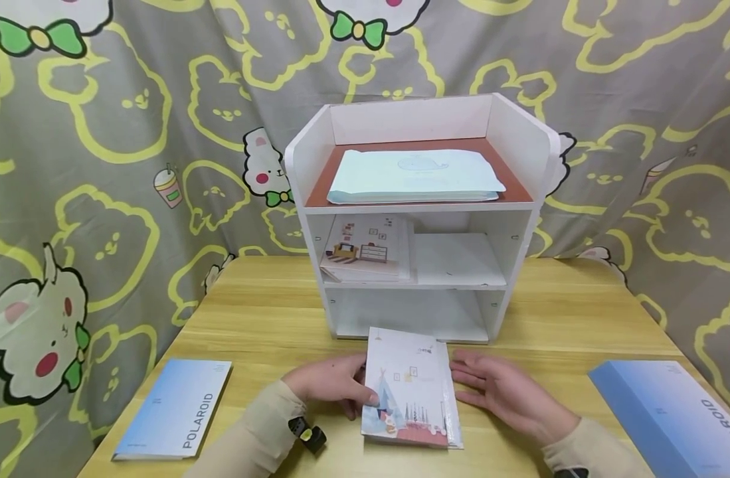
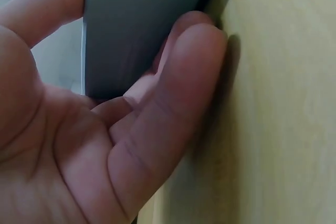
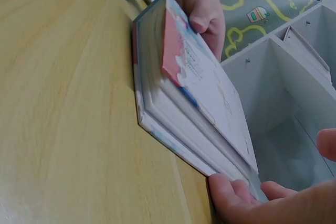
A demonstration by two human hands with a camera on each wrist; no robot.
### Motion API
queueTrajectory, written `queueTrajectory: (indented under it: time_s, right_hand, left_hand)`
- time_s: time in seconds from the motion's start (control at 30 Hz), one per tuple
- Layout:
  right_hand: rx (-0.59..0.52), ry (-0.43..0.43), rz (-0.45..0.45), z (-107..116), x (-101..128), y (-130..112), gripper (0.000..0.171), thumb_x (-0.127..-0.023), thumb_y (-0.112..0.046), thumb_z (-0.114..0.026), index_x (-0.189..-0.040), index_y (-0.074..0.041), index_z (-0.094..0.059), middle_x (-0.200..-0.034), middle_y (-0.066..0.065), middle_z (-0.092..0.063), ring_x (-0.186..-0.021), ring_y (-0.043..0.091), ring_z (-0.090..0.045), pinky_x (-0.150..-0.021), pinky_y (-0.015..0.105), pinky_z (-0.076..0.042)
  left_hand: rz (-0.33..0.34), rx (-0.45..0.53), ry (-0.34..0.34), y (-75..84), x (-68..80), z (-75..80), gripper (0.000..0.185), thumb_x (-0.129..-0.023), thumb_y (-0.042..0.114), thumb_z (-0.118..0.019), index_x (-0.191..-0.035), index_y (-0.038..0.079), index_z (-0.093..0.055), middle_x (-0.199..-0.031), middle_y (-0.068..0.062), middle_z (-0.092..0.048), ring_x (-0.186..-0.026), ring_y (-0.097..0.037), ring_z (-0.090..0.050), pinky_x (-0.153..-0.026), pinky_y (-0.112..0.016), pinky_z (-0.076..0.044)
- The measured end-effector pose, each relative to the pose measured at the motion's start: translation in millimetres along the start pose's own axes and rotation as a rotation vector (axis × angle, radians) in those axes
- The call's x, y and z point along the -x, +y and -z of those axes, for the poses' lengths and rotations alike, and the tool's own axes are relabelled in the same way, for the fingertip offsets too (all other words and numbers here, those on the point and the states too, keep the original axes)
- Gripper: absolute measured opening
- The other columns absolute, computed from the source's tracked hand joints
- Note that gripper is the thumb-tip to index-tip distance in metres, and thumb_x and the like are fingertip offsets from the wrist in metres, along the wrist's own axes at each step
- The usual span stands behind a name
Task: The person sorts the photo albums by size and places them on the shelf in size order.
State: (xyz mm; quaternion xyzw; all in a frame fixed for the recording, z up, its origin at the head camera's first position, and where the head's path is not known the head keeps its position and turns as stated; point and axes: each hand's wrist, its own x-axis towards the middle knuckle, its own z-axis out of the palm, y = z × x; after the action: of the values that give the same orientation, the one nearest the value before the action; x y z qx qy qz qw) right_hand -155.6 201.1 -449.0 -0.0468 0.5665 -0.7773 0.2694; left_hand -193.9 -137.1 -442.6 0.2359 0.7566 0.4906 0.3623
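Note:
A thick album [image 1: 405, 392] with a white cover, printed with a tent and small pictures, is in front of the shelf unit. My left hand [image 1: 335, 385] grips its left side, thumb on the front cover; the left wrist view shows the fingers [image 2: 184, 77] curled at its underside, close to the wood. In the right wrist view the album [image 3: 210, 95] is tilted above the table, its covers parted at the page edges. My right hand [image 1: 508, 395] is at the right edge with fingers extended, and its fingertips [image 3: 226, 190] meet the back cover's edge.
The white shelf unit [image 1: 421, 287] stands behind the album. Similar illustrated albums [image 1: 365, 249] lie on its middle shelf, and pale blue-white packets [image 1: 418, 176] on top. A blue Polaroid album [image 1: 173, 408] lies at left; a thicker blue Polaroid one [image 1: 675, 418] is at right.

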Motion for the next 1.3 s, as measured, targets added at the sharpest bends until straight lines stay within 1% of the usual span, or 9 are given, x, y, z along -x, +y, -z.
queueTrajectory:
  time_s: [0.27, 0.47, 0.57, 0.7, 0.8, 0.93, 1.03, 1.17, 1.3]
  right_hand:
    - [0.044, 0.034, 0.016, -4, 0, 1, 0.068, -0.106, -0.021, -0.046, -0.154, 0.016, -0.015, -0.159, 0.034, -0.019, -0.140, 0.036, -0.037, -0.109, 0.050, -0.042]
    - [0.097, 0.090, 0.056, -12, 2, -2, 0.062, -0.104, -0.015, -0.048, -0.155, 0.010, -0.024, -0.162, 0.025, -0.022, -0.141, 0.037, -0.037, -0.108, 0.051, -0.043]
    - [0.136, 0.139, 0.096, -18, 3, -6, 0.059, -0.103, -0.012, -0.049, -0.154, 0.009, -0.027, -0.162, 0.024, -0.023, -0.140, 0.040, -0.037, -0.107, 0.052, -0.043]
    - [0.228, 0.228, 0.164, -28, 5, -10, 0.055, -0.102, -0.010, -0.053, -0.152, 0.006, -0.035, -0.158, 0.023, -0.030, -0.137, 0.041, -0.042, -0.105, 0.046, -0.047]
    - [0.394, 0.298, 0.261, -34, 8, -13, 0.053, -0.101, -0.009, -0.057, -0.149, 0.004, -0.040, -0.155, 0.020, -0.034, -0.134, 0.041, -0.045, -0.102, 0.035, -0.049]
    - [0.645, 0.390, 0.397, -37, 14, -16, 0.050, -0.100, -0.009, -0.059, -0.148, 0.001, -0.045, -0.155, 0.014, -0.033, -0.133, 0.037, -0.046, -0.099, 0.017, -0.043]
    - [0.708, 0.420, 0.496, -40, 18, -17, 0.048, -0.099, -0.004, -0.060, -0.145, 0.000, -0.048, -0.154, 0.011, -0.032, -0.131, 0.036, -0.046, -0.099, 0.014, -0.041]
    - [0.705, 0.416, 0.635, -44, 20, -20, 0.050, -0.095, 0.006, -0.060, -0.143, 0.002, -0.049, -0.153, 0.010, -0.032, -0.130, 0.032, -0.043, -0.099, 0.020, -0.045]
    - [0.756, 0.423, 0.752, -44, 19, -28, 0.060, -0.091, 0.012, -0.061, -0.147, -0.005, -0.047, -0.157, 0.007, -0.029, -0.136, 0.028, -0.038, -0.104, 0.022, -0.042]
  left_hand:
    - [-0.028, 0.015, -0.015, 5.3, 5.7, -3.5, 0.051, -0.089, 0.015, -0.077, -0.131, 0.009, -0.048, -0.099, -0.009, -0.071, -0.077, -0.028, -0.071, -0.060, -0.043, -0.061]
    - [-0.201, -0.210, -0.007, 8.5, 2.3, -2.9, 0.071, -0.086, 0.024, -0.081, -0.144, 0.015, -0.040, -0.116, 0.004, -0.063, -0.103, -0.012, -0.063, -0.092, -0.031, -0.053]
    - [-0.245, -0.303, 0.024, 9.4, 0.7, -7.0, 0.089, -0.085, 0.032, -0.082, -0.154, 0.021, -0.028, -0.122, 0.007, -0.060, -0.108, -0.009, -0.060, -0.099, -0.029, -0.048]
    - [-0.236, -0.368, 0.086, 11.6, 0.9, -16.0, 0.112, -0.084, 0.036, -0.082, -0.162, 0.031, -0.003, -0.126, 0.006, -0.059, -0.105, -0.006, -0.061, -0.099, -0.030, -0.048]
    - [-0.247, -0.388, 0.126, 14.1, 0.7, -21.0, 0.119, -0.086, 0.033, -0.081, -0.161, 0.036, 0.011, -0.129, 0.002, -0.060, -0.101, -0.005, -0.063, -0.096, -0.029, -0.050]
    - [-0.244, -0.343, 0.155, 16.5, 1.2, -25.9, 0.116, -0.091, 0.028, -0.077, -0.158, 0.043, 0.017, -0.125, -0.001, -0.064, -0.091, -0.007, -0.066, -0.079, -0.029, -0.057]
    - [-0.238, -0.332, 0.175, 17.9, 2.0, -27.8, 0.109, -0.096, 0.025, -0.072, -0.158, 0.043, 0.016, -0.122, -0.003, -0.066, -0.085, -0.007, -0.067, -0.067, -0.027, -0.058]
    - [-0.300, -0.419, 0.226, 22.5, 0.4, -28.2, 0.098, -0.099, 0.024, -0.067, -0.161, 0.034, 0.009, -0.133, -0.007, -0.062, -0.095, -0.006, -0.065, -0.076, -0.023, -0.056]
    - [-0.358, -0.380, 0.249, 33.1, -3.5, -27.6, 0.082, -0.102, 0.019, -0.062, -0.161, 0.031, -0.007, -0.141, -0.010, -0.057, -0.101, -0.009, -0.066, -0.082, -0.023, -0.056]
